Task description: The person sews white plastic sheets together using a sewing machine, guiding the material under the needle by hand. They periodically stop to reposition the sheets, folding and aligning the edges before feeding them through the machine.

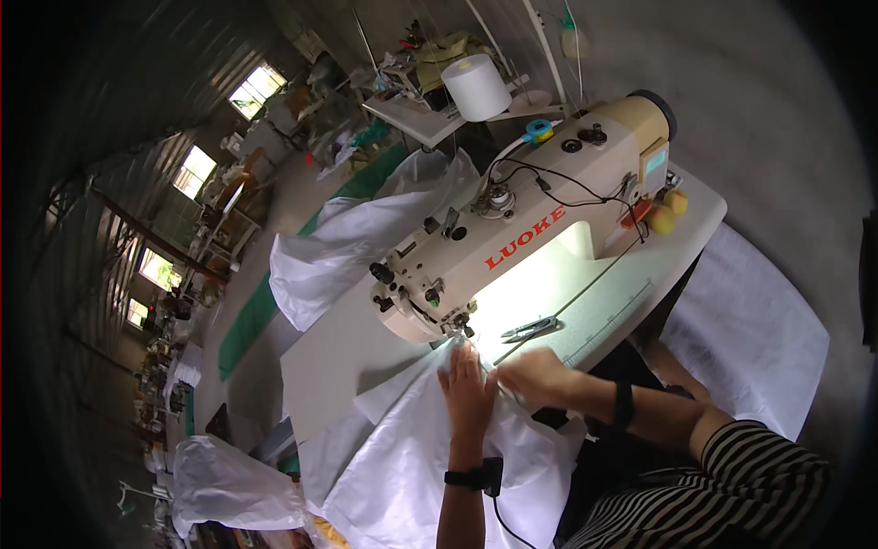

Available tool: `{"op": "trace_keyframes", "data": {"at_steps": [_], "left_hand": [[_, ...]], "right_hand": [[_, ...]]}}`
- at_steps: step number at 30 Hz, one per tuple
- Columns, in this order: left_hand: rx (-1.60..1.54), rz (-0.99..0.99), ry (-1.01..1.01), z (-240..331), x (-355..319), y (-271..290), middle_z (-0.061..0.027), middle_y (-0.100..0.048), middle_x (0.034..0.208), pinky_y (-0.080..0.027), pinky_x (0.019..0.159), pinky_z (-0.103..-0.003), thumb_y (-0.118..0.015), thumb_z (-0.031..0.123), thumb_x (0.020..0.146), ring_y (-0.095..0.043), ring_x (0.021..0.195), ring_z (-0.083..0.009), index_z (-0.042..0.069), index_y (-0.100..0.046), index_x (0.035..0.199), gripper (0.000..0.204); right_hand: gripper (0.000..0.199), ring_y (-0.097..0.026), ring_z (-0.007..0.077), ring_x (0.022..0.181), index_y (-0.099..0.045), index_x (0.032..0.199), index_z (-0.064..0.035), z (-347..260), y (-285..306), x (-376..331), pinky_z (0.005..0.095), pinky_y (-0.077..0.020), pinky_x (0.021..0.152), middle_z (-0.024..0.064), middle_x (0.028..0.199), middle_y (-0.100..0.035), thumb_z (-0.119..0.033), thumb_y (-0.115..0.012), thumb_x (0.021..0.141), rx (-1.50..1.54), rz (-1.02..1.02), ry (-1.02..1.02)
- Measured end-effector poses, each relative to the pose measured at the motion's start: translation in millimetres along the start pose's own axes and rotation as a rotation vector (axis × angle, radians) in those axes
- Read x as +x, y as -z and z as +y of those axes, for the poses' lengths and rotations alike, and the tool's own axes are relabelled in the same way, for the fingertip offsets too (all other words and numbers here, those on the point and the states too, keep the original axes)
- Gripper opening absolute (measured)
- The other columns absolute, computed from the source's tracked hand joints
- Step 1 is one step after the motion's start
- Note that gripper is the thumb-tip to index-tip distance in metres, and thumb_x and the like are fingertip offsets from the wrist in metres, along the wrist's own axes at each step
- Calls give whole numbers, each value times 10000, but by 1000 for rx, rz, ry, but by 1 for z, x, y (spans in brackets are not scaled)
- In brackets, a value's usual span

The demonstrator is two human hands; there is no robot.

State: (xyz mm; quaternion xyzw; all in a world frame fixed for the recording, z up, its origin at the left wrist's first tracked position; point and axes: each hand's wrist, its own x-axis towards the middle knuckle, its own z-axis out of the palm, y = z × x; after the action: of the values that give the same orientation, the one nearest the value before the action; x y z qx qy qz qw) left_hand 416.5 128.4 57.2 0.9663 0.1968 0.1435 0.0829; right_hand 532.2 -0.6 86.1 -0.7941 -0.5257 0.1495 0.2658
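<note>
A white sewing machine (pixel 540 220) stands before me, its lamp lighting the bed under the arm. White fabric (pixel 402 457) spreads from the needle area down over the table's front edge. My left hand (pixel 468 389) lies flat on this fabric, fingers stretched toward the presser foot (pixel 465 329). To its right, my right hand (pixel 540 377) is closed, its fingertips pinching the fabric's edge. The exact grip is partly hidden by the hand itself. Grey thread snips (pixel 530 329) rest on the machine bed just beyond my right hand.
A white thread cone (pixel 476 87) stands behind the machine. Yellowish fruit (pixel 660 218) sits by its right end. More white cloth lies left of the machine (pixel 357 247), at lower left (pixel 233 485) and at right (pixel 750 320). A cable hangs from my left wristband (pixel 476 478).
</note>
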Motion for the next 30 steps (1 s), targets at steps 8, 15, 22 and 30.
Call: {"op": "trace_keyframes", "data": {"at_steps": [8, 15, 22, 30], "left_hand": [[28, 27, 29, 6, -4, 0, -128, -429, 1458, -211, 1115, -612, -594, 289, 901, -355, 1388, -326, 65, -448, 1318, 495], [40, 34, 24, 5, -3, -1, -120, -446, 1447, -207, 1126, -602, -584, 299, 915, -345, 1398, -302, 50, -476, 1305, 475], [58, 39, 0, 7, -1, -1, -138, -445, 1443, -219, 1117, -599, -584, 275, 915, -355, 1388, -324, 39, -458, 1291, 462], [46, 19, 3, 9, -3, 1, -117, -423, 1463, -205, 1123, -597, -593, 268, 909, -334, 1400, -313, 64, -421, 1358, 522]], "right_hand": [[142, -693, 246, 758, -635, 967, -106, 24, -14, 66, 362, -543, 573, 72, 839, -673, -183, -539, 895, -275, 112, 195], [110, -686, 229, 693, -654, 881, -102, 30, -29, 73, 359, -537, 538, 67, 779, -671, -166, -569, 854, -348, 237, 209], [119, -693, 252, 668, -648, 867, -50, 22, -21, 71, 366, -536, 525, 103, 760, -681, -144, -578, 846, -259, 242, 223], [138, -673, 289, 692, -607, 977, -105, 38, -11, 57, 398, -524, 611, 97, 809, -653, -203, -562, 892, -202, 250, 293]]}}
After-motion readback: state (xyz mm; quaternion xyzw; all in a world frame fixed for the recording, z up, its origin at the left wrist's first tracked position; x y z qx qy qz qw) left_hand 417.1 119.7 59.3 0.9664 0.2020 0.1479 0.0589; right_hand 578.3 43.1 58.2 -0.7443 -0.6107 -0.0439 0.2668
